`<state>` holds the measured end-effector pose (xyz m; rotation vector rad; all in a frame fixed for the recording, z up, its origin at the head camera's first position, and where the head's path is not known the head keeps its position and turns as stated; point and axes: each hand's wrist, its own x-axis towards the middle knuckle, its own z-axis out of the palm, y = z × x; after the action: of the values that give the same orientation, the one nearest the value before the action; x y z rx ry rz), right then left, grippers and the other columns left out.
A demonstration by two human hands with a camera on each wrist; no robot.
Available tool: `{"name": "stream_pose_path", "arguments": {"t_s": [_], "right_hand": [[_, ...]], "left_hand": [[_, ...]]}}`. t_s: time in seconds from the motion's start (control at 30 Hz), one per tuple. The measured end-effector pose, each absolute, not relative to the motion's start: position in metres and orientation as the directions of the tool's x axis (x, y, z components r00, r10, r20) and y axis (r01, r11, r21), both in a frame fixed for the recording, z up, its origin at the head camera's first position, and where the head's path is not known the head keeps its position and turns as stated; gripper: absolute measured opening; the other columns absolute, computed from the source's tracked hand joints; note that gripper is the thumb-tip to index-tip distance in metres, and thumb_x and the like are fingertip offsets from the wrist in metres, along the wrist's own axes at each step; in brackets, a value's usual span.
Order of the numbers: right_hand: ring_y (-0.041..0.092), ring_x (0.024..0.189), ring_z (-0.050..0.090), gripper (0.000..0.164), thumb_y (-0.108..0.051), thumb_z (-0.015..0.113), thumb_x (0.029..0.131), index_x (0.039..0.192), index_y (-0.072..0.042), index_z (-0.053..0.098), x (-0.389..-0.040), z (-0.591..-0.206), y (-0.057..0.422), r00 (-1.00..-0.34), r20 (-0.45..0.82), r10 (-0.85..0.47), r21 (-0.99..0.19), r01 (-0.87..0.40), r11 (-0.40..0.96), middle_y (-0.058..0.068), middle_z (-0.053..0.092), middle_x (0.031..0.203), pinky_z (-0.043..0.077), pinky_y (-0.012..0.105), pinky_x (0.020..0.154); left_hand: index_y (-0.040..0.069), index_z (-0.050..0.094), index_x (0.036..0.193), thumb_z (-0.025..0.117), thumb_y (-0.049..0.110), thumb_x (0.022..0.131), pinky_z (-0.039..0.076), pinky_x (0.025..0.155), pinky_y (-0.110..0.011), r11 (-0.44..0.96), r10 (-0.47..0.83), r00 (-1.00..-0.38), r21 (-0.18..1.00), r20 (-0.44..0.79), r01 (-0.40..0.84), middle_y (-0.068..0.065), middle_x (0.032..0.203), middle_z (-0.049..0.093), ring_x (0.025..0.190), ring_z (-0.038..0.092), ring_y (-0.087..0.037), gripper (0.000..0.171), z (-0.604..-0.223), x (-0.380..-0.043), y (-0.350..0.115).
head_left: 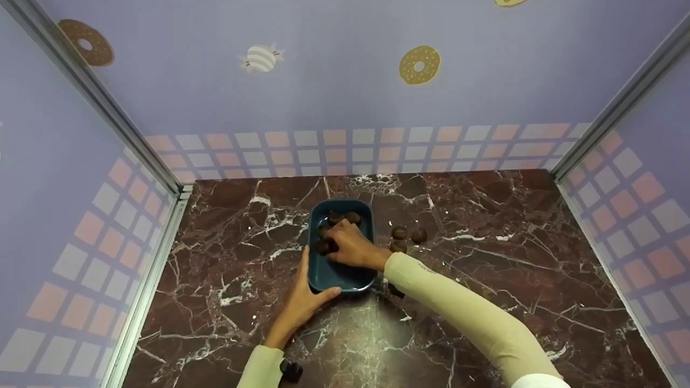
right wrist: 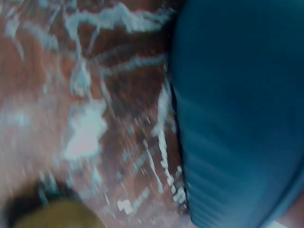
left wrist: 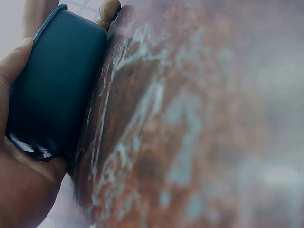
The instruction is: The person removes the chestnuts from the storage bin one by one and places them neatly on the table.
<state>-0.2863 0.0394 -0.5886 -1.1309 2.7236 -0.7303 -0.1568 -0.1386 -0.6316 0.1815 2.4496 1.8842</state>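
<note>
A deep blue rectangular dish (head_left: 329, 277) sits on the marble surface, with several brown round balls (head_left: 353, 217) toward its far end. My left hand (head_left: 303, 293) holds the dish by its near left corner, fingers along the left side and thumb at the near rim. In the left wrist view, that hand (left wrist: 28, 185) lies against the dish's outer wall (left wrist: 57, 80). Reaching in over the right rim, my right hand (head_left: 353, 245) has its fingers and thumb curled about a brown ball (head_left: 323, 247). The right wrist view shows mostly the dish's outer wall (right wrist: 237, 114).
Right of the dish lie 3 more brown balls (head_left: 419, 235), close to my right wrist. The dark red marble tabletop (head_left: 485, 280) has white veins. Patterned panels (head_left: 345, 97) stand at the back and both sides, with a metal rail (head_left: 156, 269) along the left.
</note>
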Motion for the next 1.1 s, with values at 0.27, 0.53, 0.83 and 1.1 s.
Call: {"name": "stream_pose_path", "arguments": {"t_s": [0.27,0.53,0.83,1.1], "right_hand": [[0.029,0.114,0.051,0.034,-0.026,0.079,0.088,0.118,-0.012,0.07,-0.278,-0.599,0.03,-0.743,0.082,-0.664,-0.377,-0.64,0.669,0.007,0.068,0.118,0.036,0.052,0.105],[0.027,0.112,0.053,0.032,-0.024,0.081,0.086,0.114,-0.01,0.072,-0.273,-0.59,0.035,-0.757,0.19,-0.625,-0.513,-0.619,0.595,0.005,0.071,0.114,0.038,0.049,0.105],[0.025,0.112,0.053,0.037,-0.022,0.084,0.085,0.116,-0.005,0.071,-0.265,-0.57,0.059,-0.78,0.231,-0.581,-0.6,-0.584,0.546,0.006,0.07,0.116,0.043,0.043,0.1],[0.025,0.111,0.052,0.036,-0.021,0.084,0.085,0.115,-0.007,0.07,-0.261,-0.566,0.079,-0.784,0.234,-0.575,-0.614,-0.578,0.537,0.007,0.067,0.115,0.046,0.044,0.096]], "left_hand": [[0.039,-0.001,0.162,0.088,0.036,0.08,0.011,0.121,-0.055,0.283,0.125,-0.99,0.954,0.067,0.1,-0.011,0.17,0.0,0.154,0.005,-0.027,0.121,-0.632,-0.157,-0.137],[0.042,-0.003,0.161,0.087,0.037,0.08,0.01,0.121,-0.055,0.281,0.131,-0.99,0.956,0.044,0.08,-0.007,0.17,-0.002,0.154,0.004,-0.026,0.121,-0.633,-0.156,-0.138],[0.041,-0.003,0.161,0.086,0.028,0.082,0.011,0.12,-0.06,0.269,0.123,-0.992,0.961,0.027,0.06,-0.008,0.17,-0.002,0.154,0.003,-0.028,0.12,-0.628,-0.156,-0.138],[0.041,-0.002,0.161,0.087,0.03,0.081,0.013,0.121,-0.056,0.249,0.123,-0.992,0.966,0.038,0.068,-0.004,0.17,0.0,0.154,0.005,-0.024,0.12,-0.633,-0.156,-0.138]]}}
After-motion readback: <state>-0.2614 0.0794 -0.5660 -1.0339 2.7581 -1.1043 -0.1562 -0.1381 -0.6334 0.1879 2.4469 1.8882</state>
